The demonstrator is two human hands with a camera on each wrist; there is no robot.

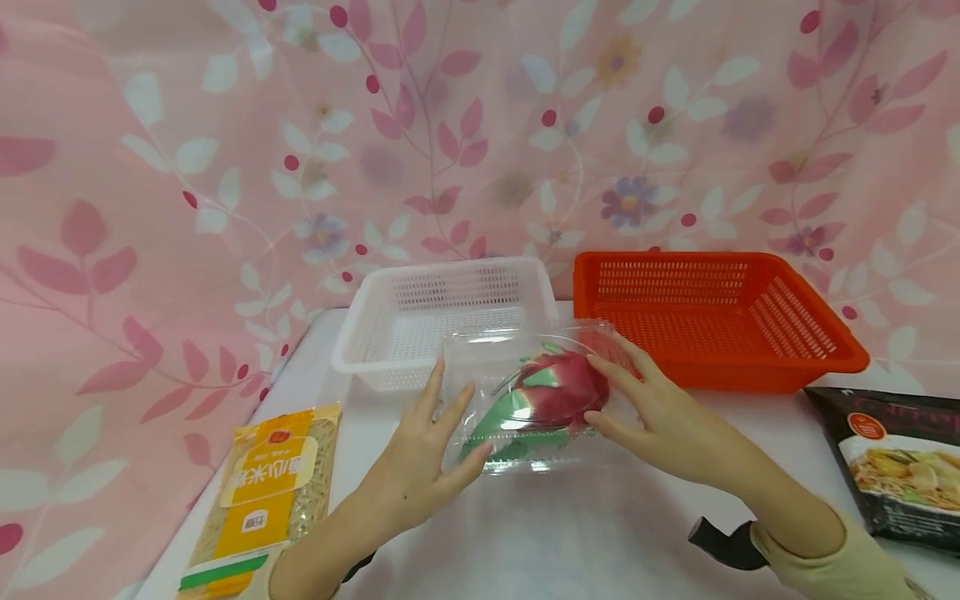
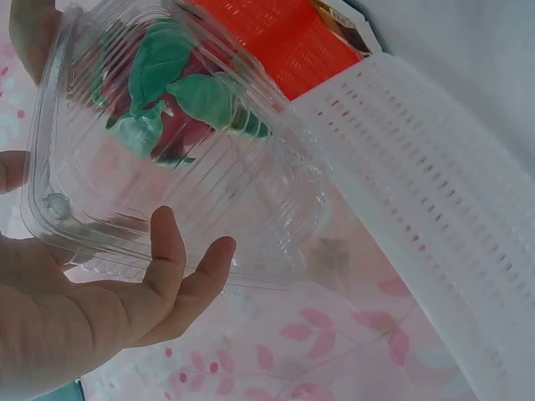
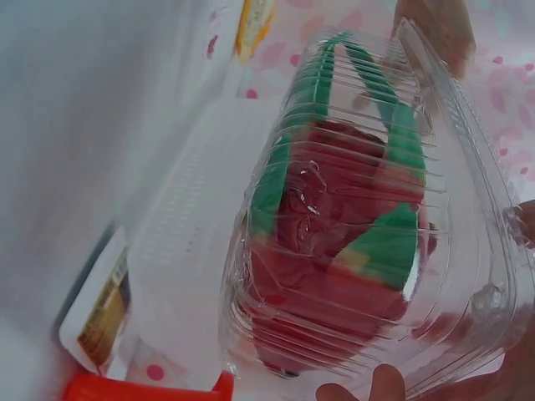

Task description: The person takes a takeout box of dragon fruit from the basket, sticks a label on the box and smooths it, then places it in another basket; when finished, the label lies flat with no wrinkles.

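Observation:
A clear plastic clamshell box (image 1: 480,354) is held up between both hands, in front of two baskets. Inside it lies a red dragon fruit (image 1: 567,387) with green leaf-like scales, toward the box's right side. My left hand (image 1: 423,458) grips the left end, its thumb at the near edge; the left wrist view shows fingers bent round the ridged wall (image 2: 242,192). On the opposite end, my right hand (image 1: 663,417) holds the box with thumb and fingers spread along the side. In the right wrist view, the box (image 3: 451,251) partly hides that hand's fingers.
Behind the box stand a white basket (image 1: 382,375) and, to its right, a red basket (image 1: 750,377). A yellow food packet (image 1: 258,500) lies at left on the white table (image 1: 555,533). At right lies a black noodle packet (image 1: 900,467). Pink floral cloth (image 1: 480,125) hangs behind.

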